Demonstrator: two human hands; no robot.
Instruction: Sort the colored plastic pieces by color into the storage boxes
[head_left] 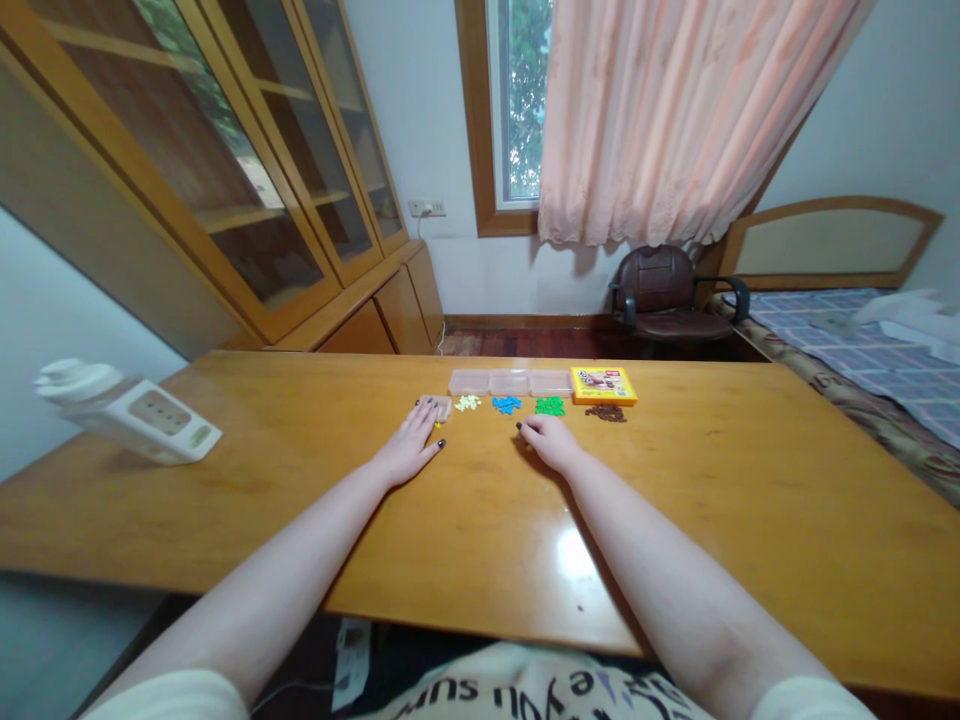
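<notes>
My left hand (413,445) lies flat on the wooden table (750,500) with its fingers stretched out; the fingertips rest on a small clear plastic box (437,406). My right hand (549,440) rests on the table with its fingers curled under, just below a heap of green pieces (550,405). What the curled fingers hold, if anything, is hidden. Beside the green heap lie a blue heap (507,404), a pale yellow heap (468,402) and a brown heap (606,412). Behind them stand three clear boxes in a row (511,382) and a yellow packet (603,385).
A white device (127,412) lies on the table's left side. A glass-fronted wooden cabinet (247,170) stands at the left wall. Beyond the table are a brown office chair (667,295), a curtained window (517,100) and a bed (862,350) at right.
</notes>
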